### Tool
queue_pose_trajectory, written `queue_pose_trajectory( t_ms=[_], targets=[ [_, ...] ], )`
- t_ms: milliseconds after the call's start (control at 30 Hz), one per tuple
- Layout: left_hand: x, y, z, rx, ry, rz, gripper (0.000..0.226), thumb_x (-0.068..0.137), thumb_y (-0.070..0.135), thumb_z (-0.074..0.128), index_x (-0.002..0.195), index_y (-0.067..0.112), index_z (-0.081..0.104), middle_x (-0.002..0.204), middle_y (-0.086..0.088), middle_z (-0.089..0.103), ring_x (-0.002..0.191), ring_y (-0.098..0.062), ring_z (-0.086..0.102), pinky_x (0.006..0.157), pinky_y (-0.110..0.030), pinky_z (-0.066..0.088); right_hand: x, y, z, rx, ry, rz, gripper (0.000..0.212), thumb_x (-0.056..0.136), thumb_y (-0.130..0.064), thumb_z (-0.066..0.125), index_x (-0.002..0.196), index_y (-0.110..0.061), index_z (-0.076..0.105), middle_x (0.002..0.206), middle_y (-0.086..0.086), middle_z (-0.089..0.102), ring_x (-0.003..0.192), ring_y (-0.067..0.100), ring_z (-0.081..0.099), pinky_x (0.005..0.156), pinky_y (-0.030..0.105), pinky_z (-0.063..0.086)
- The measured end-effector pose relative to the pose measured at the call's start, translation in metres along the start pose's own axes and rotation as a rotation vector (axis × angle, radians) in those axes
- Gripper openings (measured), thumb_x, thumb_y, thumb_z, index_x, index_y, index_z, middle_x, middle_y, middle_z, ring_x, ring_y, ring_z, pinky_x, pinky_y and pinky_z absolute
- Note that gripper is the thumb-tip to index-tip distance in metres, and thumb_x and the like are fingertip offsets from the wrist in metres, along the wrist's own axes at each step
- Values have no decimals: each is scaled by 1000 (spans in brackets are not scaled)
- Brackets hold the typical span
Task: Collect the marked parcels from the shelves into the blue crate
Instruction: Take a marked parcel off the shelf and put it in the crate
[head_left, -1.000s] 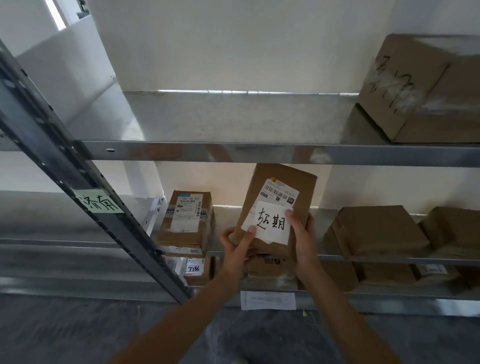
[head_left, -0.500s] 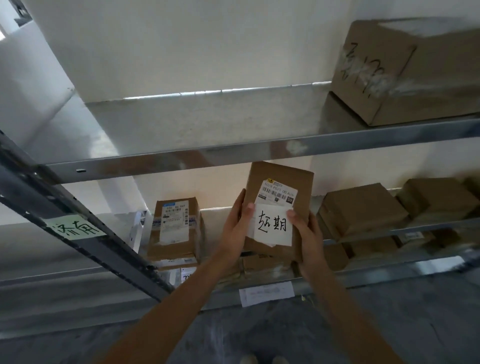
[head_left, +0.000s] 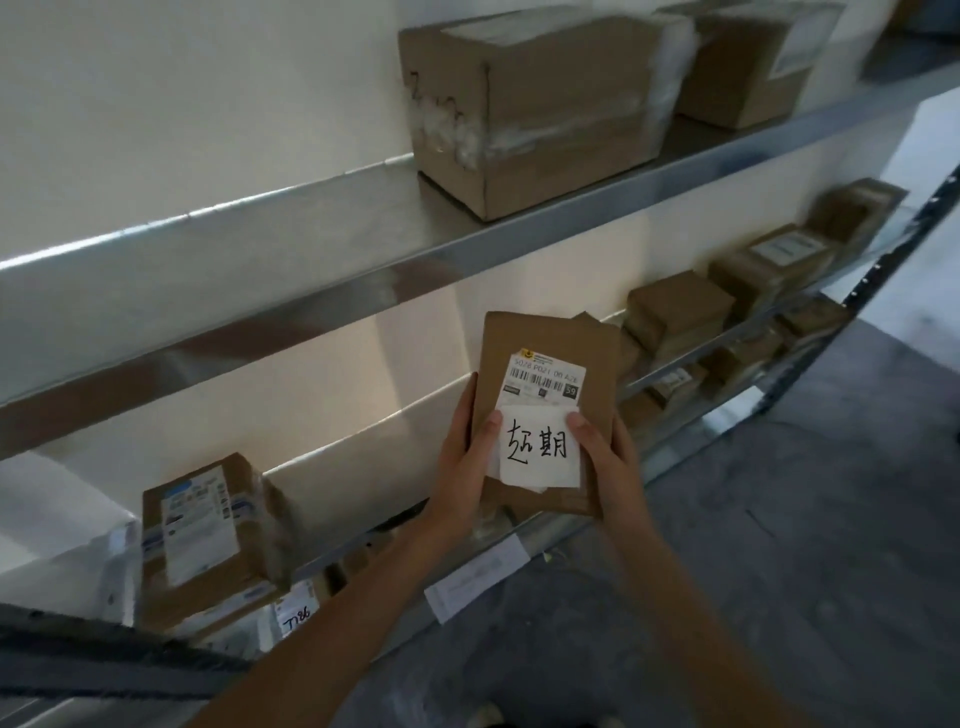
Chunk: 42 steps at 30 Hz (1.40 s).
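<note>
Shelf edge (head_left: 519, 244) overhangs parcel (head_left: 550, 343) both hands grip.

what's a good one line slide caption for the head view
Both hands, left hand and right hand, hold a marked parcel in front of the metal shelves.

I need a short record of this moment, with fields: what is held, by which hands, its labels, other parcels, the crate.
held: flat brown parcel, upright, in front of the shelves
hands: left hand and right hand each grip one side edge
labels: barcode label; white handwritten note below it
other parcels: large carton on upper shelf; labelled box lower left
blue crate: not in view
</note>
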<state>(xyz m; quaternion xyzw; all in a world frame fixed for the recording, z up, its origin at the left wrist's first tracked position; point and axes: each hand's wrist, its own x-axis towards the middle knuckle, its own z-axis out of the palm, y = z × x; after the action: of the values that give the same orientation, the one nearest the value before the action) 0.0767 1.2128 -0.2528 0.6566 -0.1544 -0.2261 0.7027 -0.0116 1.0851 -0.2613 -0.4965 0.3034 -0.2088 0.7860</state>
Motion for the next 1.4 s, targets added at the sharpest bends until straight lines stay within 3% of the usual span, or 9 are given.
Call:
queue_pose_trajectory(
  t_ms=[200, 433, 567, 767, 900, 1000, 1167, 1333, 1400],
  targets=[
    [12, 2, 81, 22, -152, -11, 54, 94, 39, 51, 146, 33, 35, 114, 11, 69, 96, -11, 70, 69, -23, 57, 1, -34, -72, 54, 133, -25, 81, 66, -43, 77, 139, -24, 47, 108, 6, 74, 89, 25, 73, 61, 29, 58],
    [19, -9, 196, 78, -343, -37, 48, 96, 37, 51, 142, 33, 38, 117, -1, 68, 92, -13, 71, 66, -22, 57, 1, -68, -178, 55, 319, -61, 69, 71, -42, 78, 133, -28, 52, 105, 5, 75, 88, 24, 74, 69, 38, 61],
    [18, -15, 262, 115, -497, -40, 39, 98, 37, 48, 133, 48, 39, 121, 6, 65, 98, -6, 69, 71, -21, 56, -7, -87, -241, 37, 428, -101, 77, 66, -46, 77, 135, -26, 51, 106, 5, 74, 90, 24, 74, 74, 40, 60],
    [14, -26, 343, 166, -638, -22, 44, 99, 33, 47, 141, 37, 35, 124, 7, 61, 95, 2, 67, 67, -14, 54, -20, -102, -311, 86, 550, -150, 55, 78, -38, 76, 128, -28, 57, 104, 1, 75, 89, 22, 74, 66, 32, 59],
    [16, -36, 389, 209, -712, -23, 40, 97, 40, 46, 135, 48, 35, 112, 21, 66, 98, -2, 67, 73, -21, 57, -20, -111, -351, 106, 656, -176, 58, 78, -36, 76, 132, -26, 55, 108, 2, 74, 90, 21, 73, 73, 37, 60],
    [25, -42, 430, 209, -760, -29, 51, 90, 47, 48, 139, 38, 38, 113, 20, 65, 103, -6, 67, 79, -27, 57, -14, -120, -381, 114, 715, -194, 60, 79, -36, 76, 133, -25, 54, 110, 4, 73, 92, 22, 73, 80, 43, 59],
    [50, -55, 504, 196, -866, -13, 44, 96, 35, 47, 139, 33, 36, 119, 12, 62, 98, 1, 66, 72, -18, 55, 8, -146, -434, 120, 804, -241, 52, 80, -36, 75, 128, -26, 57, 105, 2, 75, 91, 22, 73, 71, 34, 60],
    [90, -59, 577, 230, -921, -58, 54, 92, 48, 47, 142, 36, 33, 123, 8, 63, 104, -9, 66, 88, -35, 55, 47, -178, -482, 121, 871, -272, 48, 80, -37, 75, 124, -29, 60, 106, 0, 75, 91, 19, 73, 68, 29, 58],
    [105, -59, 603, 266, -952, -32, 46, 96, 46, 45, 140, 39, 33, 117, 15, 64, 98, -2, 66, 82, -27, 56, 61, -190, -497, 139, 904, -278, 44, 80, -36, 75, 121, -31, 62, 103, 0, 75, 88, 18, 74, 63, 25, 57]
  ],
)
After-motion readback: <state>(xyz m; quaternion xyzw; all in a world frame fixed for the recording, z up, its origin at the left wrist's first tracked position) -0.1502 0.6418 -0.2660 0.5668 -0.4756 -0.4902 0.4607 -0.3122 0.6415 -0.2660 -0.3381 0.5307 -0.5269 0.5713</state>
